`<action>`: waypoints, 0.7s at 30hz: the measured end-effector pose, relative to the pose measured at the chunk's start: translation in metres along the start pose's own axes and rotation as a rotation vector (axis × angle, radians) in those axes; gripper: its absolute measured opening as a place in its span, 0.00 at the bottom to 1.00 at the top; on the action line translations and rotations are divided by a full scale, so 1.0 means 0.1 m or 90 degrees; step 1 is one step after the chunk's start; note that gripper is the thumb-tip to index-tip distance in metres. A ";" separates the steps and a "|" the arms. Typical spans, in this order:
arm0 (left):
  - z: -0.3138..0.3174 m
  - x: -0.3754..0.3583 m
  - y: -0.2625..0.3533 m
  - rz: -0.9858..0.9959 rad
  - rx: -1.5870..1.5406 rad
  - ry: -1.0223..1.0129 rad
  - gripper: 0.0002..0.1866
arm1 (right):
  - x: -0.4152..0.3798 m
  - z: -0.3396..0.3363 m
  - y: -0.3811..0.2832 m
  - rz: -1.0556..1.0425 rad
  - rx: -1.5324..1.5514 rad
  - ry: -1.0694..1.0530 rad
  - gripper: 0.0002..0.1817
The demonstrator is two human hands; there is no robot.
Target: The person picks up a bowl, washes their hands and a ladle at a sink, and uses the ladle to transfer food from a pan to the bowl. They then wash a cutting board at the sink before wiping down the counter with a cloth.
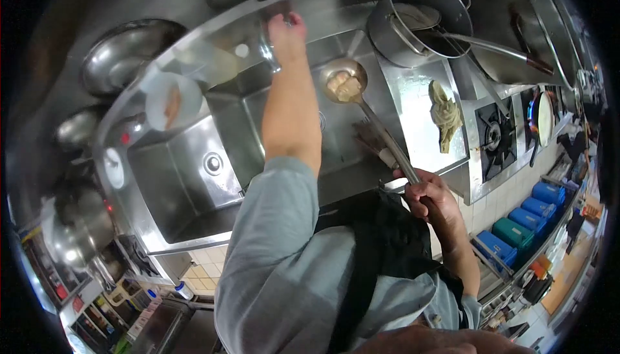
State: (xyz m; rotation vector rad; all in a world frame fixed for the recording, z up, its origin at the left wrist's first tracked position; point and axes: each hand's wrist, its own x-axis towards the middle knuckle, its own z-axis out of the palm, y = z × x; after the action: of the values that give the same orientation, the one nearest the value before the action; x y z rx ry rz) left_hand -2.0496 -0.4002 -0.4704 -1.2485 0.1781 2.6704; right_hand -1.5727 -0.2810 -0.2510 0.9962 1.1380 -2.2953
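My left hand (pixel 288 34) reaches across the sink (pixel 226 121) to its back edge. Its fingers are curled at a shiny metal tap (pixel 267 52), partly hidden behind the hand and somewhat blurred. My right hand (pixel 429 196) is wrapped round the long handle of a metal ladle (pixel 386 136). Over the right-hand basin, the ladle's bowl holds several pale, lumpy pieces of food (pixel 344 87) that I cannot name exactly. Below the ladle, a bundle of thin sticks like a brush (pixel 373 142) lies in the basin.
A large pot (pixel 405 39) with long-handled tools stands back right. A twisted cloth (pixel 445 115) lies on the steel counter beside a gas burner (pixel 494 134). Translucent containers (pixel 171 103) stand at the left rim. Blue bins (pixel 496 249) line the lower right.
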 end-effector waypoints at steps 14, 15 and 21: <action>-0.81 -1.88 0.34 0.350 1.615 -0.459 0.30 | 0.11 0.31 0.10 0.012 0.051 -0.067 0.30; -0.82 -1.98 0.32 0.430 1.663 -0.445 0.29 | 0.12 0.32 0.12 -0.002 0.051 -0.088 0.30; -0.78 -1.93 0.30 0.572 1.824 -0.456 0.29 | 0.14 0.37 0.18 -0.036 0.062 -0.125 0.29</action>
State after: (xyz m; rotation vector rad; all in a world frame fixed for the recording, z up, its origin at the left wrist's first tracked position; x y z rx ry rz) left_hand -1.8766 -0.4670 -0.3707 0.8697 2.7006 0.2710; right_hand -1.5867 -0.3222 -0.2554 0.7602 0.9945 -2.4506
